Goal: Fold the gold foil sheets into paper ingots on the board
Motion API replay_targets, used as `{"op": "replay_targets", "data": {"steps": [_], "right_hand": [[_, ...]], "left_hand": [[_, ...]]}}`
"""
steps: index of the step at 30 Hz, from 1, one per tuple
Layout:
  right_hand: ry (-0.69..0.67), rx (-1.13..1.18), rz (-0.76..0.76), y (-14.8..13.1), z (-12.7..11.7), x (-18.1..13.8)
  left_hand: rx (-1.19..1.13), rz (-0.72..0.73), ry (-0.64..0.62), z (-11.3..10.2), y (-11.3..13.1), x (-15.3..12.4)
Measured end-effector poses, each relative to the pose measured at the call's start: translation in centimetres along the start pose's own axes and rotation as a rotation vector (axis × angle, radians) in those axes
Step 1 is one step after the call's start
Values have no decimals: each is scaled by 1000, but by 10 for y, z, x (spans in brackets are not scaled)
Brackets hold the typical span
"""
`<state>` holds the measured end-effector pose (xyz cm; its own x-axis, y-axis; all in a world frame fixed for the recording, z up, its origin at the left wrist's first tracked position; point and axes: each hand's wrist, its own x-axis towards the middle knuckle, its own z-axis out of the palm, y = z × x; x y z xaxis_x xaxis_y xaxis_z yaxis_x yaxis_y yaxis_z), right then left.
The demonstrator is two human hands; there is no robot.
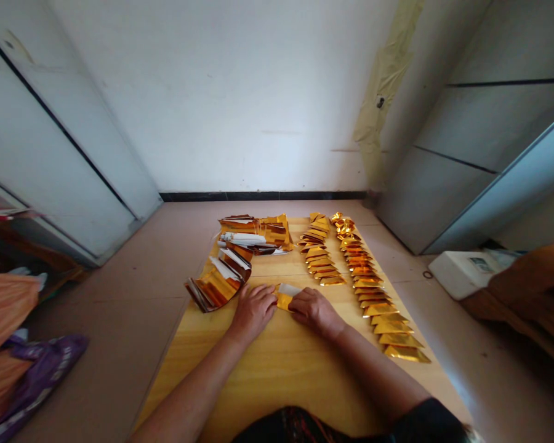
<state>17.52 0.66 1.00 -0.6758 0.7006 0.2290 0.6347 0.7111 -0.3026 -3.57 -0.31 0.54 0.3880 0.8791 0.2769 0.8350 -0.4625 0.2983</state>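
Now in hand: one small gold foil (284, 302), flat on the table (244, 387), between the two hands, a pale strip along its far side.
Left hand (255, 311): palm down, fingers together and slightly bent, their tips at the foil's left end; whether they pinch it or only press, I cannot tell.
Right hand (317, 311): curled nearly closed, thumb and fingers gripping the foil's right end.
Sheets, left: a curled stack (215, 284) just beyond the left hand, gold with brown and white edges; behind it a flatter stack (272, 231) near the table's far edge.
Folded pieces, right: a short row (321, 253) beyond the right hand, and a long row (369, 284) down the table's right side, the pieces overlapping, pointed at the ends.
Around: pale floor (120, 307); white wall (235, 92) ahead, tape (390, 74) running down it; orange bag (7, 307) and purple bag (58, 366) at left; white box (457, 274) at right.
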Motion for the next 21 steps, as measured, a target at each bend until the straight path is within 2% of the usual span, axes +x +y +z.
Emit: {"op": "replay_targets", "data": {"steps": [14,21], "right_hand": [[-66,-213,-42,-4,1,5],[-8,-286,-94,-4,12,4]], "left_hand": [[-10,-13,17,1,3,-1],[17,-3,26,3,5,-4]]}}
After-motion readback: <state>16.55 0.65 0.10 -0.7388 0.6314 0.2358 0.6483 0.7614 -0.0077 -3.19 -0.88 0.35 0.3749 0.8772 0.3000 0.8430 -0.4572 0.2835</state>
